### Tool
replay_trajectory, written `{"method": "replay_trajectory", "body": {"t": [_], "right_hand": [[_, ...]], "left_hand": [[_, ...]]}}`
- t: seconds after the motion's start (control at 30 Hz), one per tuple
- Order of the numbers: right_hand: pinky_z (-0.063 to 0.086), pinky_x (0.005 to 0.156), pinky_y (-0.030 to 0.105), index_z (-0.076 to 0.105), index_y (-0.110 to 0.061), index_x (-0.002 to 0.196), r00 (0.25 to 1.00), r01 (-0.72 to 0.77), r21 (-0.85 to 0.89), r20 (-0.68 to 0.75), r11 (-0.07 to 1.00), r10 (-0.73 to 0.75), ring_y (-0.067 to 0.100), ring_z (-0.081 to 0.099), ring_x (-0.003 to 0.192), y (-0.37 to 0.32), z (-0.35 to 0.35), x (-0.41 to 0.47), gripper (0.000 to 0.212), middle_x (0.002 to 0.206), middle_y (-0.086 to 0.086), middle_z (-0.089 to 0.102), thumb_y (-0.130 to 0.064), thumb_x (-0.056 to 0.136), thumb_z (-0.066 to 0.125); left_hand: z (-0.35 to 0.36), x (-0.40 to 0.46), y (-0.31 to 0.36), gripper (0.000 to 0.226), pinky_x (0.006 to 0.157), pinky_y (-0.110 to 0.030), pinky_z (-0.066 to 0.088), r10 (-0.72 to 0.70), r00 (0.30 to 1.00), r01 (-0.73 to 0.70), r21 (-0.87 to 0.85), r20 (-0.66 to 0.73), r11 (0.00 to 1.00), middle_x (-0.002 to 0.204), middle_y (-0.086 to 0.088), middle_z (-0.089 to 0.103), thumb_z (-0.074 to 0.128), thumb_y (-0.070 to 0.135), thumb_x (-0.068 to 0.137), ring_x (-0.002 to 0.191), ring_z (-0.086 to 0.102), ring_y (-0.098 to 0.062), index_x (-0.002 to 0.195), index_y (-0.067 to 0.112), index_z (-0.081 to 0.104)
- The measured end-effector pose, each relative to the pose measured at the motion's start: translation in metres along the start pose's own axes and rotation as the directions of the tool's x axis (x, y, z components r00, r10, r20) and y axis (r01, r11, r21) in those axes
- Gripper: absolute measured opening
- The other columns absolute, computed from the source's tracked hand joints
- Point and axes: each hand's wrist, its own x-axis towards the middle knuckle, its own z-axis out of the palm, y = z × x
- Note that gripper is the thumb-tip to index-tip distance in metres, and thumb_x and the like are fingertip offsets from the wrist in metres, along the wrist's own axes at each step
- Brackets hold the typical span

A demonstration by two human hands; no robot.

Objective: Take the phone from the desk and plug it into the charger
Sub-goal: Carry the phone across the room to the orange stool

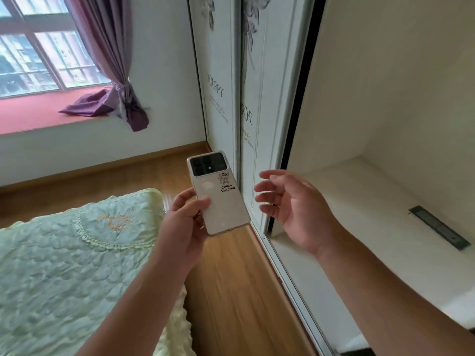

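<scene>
Head view: your left hand [183, 222] is gripping the phone [218, 192] by its lower left edge, thumb pressing across the pale back, the other fingers wrapping behind it out of sight. You are holding the phone back-up and tilted, its dark camera block pointing away from you, a small cartoon sticker showing on the case. It is hanging in the air above the wooden floor [239, 291], between the bed [64, 265] and the wardrobe door [253, 140]. Your right hand [293, 209] is hovering just beside the phone, apart from it, palm turning inward, fingers [264, 187] spreading loosely and curling a little, holding nothing and touching nothing.
</scene>
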Motion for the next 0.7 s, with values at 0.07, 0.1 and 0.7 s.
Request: {"method": "replay_trajectory", "body": {"t": [0.07, 0.1, 0.7], "right_hand": [[0.051, 0.066, 0.031, 0.066, -0.008, 0.104, 1.0, -0.003, -0.005, 0.022, 1.0, 0.003, 0.021, 0.064, 0.075, -0.001, 0.002, 0.033, 0.025, 0.082, 0.008, 0.07, -0.017, 0.083, 0.055], [0.051, 0.067, 0.031, 0.066, -0.008, 0.104, 1.0, -0.007, -0.004, 0.026, 1.0, 0.007, 0.021, 0.064, 0.076, 0.0, 0.003, 0.051, 0.025, 0.082, 0.008, 0.07, -0.017, 0.083, 0.055], [0.049, 0.075, 0.038, 0.067, -0.011, 0.101, 0.968, -0.121, 0.003, 0.22, 0.993, 0.118, 0.021, 0.066, 0.078, -0.011, 0.014, 0.368, 0.022, 0.083, 0.007, 0.071, -0.017, 0.087, 0.052]], "left_hand": [[0.002, 0.025, 0.01, 0.047, 0.1, -0.064, 0.042, 0.019, 0.999, -0.019, 0.0, -0.034, 1.0, 0.123, -0.023, 0.066, 0.063, -0.001, 0.081, 0.118, 0.057, -0.046, 0.126, 0.008, 0.054], [0.002, 0.039, 0.014, 0.046, 0.1, -0.063, 0.043, 0.024, 0.999, -0.024, -0.003, -0.046, 1.0, 0.121, -0.023, 0.067, 0.064, 0.0, 0.08, 0.117, 0.058, -0.046, 0.124, 0.008, 0.055], [0.033, 0.271, 0.109, 0.034, 0.095, -0.068, 0.045, 0.204, 0.944, -0.214, -0.011, -0.259, 0.977, 0.11, -0.017, 0.074, 0.06, 0.001, 0.087, 0.1, 0.07, -0.038, 0.12, 0.012, 0.059]]}}
